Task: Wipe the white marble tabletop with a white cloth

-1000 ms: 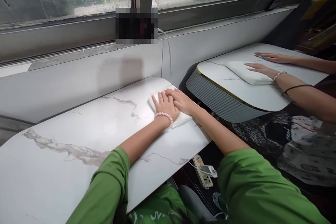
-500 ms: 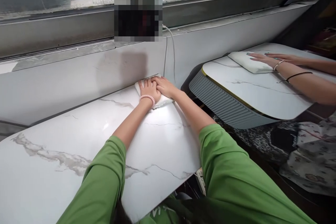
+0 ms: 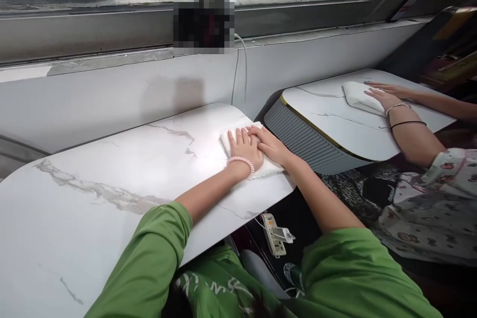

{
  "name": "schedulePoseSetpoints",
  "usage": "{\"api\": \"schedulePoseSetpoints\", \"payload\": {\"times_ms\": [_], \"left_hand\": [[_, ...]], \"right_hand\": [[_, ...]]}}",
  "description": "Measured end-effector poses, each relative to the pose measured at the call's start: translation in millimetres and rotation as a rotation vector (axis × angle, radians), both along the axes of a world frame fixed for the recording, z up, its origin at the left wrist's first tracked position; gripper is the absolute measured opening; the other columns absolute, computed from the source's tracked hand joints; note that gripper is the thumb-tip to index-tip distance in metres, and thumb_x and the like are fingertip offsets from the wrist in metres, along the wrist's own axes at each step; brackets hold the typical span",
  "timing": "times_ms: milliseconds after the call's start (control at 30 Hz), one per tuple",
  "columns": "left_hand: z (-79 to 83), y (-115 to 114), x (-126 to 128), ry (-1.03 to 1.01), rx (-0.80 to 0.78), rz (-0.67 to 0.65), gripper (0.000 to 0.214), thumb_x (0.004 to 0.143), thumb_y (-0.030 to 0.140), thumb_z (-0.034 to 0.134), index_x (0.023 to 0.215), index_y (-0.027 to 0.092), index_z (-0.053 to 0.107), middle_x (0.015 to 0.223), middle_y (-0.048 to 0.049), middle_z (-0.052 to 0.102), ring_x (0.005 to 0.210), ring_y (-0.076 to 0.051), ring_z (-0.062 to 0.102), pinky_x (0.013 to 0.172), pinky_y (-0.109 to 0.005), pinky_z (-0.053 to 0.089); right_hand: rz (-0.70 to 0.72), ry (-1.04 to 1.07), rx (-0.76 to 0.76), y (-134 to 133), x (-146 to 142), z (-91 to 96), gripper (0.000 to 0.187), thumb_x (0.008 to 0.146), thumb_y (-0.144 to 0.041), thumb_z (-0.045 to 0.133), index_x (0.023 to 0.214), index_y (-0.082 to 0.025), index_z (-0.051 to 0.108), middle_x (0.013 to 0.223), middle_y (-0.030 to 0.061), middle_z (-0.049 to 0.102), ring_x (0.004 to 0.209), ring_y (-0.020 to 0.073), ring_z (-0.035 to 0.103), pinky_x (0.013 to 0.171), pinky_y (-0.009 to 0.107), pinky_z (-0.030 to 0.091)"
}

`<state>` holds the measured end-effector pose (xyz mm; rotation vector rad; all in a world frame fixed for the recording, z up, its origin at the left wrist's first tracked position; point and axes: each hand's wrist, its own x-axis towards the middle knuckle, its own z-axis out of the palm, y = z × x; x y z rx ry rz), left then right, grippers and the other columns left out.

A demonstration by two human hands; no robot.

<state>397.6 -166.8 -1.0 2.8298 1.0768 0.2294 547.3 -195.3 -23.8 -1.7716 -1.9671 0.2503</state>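
Observation:
Under both my palms lies a folded white cloth point(image 3: 275, 168), flat on the white marble-patterned table point(image 3: 149, 169) close to its right end. My left hand point(image 3: 246, 151) presses on the cloth with its fingers spread, a pink coil band around the wrist. Just right of it, my right hand point(image 3: 270, 144) rests flat on the same cloth, its fingertips meeting or slightly overlapping the left hand. Neither hand is wrapped around the cloth.
To the right, another person's hands point(image 3: 383, 97) lie on a white cloth point(image 3: 359, 97) on a second marble-patterned table point(image 3: 320, 104). A blurred dark object point(image 3: 203, 25) with a white cable point(image 3: 246, 69) stands on the window ledge. Below my table is a power strip point(image 3: 274, 236).
My hands and the cloth have moved from the table's back edge toward me and to the right. The other person's hands and cloth have shifted slightly as well.

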Motion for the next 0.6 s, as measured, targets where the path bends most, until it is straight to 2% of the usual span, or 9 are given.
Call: {"api": "schedulePoseSetpoints", "payload": {"times_ms": [133,200,267,400,600], "left_hand": [[-1.3,-47,-7,-0.024,0.004,-0.112,0.057,0.095,0.035,0.032,0.143,0.005,0.038,0.153,-0.0192,0.031,0.142,-0.036,0.023,0.116,-0.059,0.010],[-1.8,-60,-13,-0.036,-0.005,-0.170,0.057,0.095,0.035,0.033,0.142,0.005,0.039,0.152,-0.0203,0.031,0.142,-0.036,0.024,0.116,-0.059,0.010],[-2.0,-66,-18,-0.044,-0.014,-0.207,0.056,0.095,0.035,0.032,0.143,0.005,0.039,0.152,-0.0199,0.031,0.142,-0.035,0.024,0.117,-0.057,0.011],[-2.4,-62,-24,-0.055,-0.025,-0.205,0.056,0.096,0.033,0.030,0.144,0.006,0.036,0.153,-0.0171,0.031,0.142,-0.031,0.025,0.118,-0.054,0.012],[-6.1,-42,-31,-0.079,-0.051,-0.170,0.056,0.095,0.031,0.032,0.144,0.006,0.037,0.153,-0.0169,0.031,0.143,-0.031,0.024,0.118,-0.054,0.009]], "right_hand": [[-0.065,-0.019,0.034,-66,-5,-5.3,0.050,0.081,-0.025,0.036,0.130,-0.027,0.045,0.145,0.0046,0.048,0.140,0.0265,0.035,0.115,0.059,0.021],[-0.112,-0.039,0.045,-88,-12,-7.9,0.052,0.081,-0.024,0.035,0.132,-0.028,0.044,0.145,0.0046,0.048,0.140,0.0265,0.035,0.115,0.059,0.021],[-0.158,-0.063,0.049,-98,-19,-9.1,0.053,0.080,-0.023,0.035,0.132,-0.029,0.044,0.144,0.0054,0.048,0.139,0.0270,0.035,0.115,0.058,0.023],[-0.204,-0.081,0.047,-93,-29,-5.5,0.053,0.078,-0.022,0.036,0.129,-0.029,0.046,0.141,0.0053,0.052,0.136,0.0283,0.040,0.113,0.059,0.026],[-0.185,-0.071,0.035,-65,-43,0.8,0.051,0.078,-0.021,0.036,0.127,-0.025,0.049,0.141,0.0061,0.052,0.135,0.0287,0.041,0.112,0.058,0.027]]}}
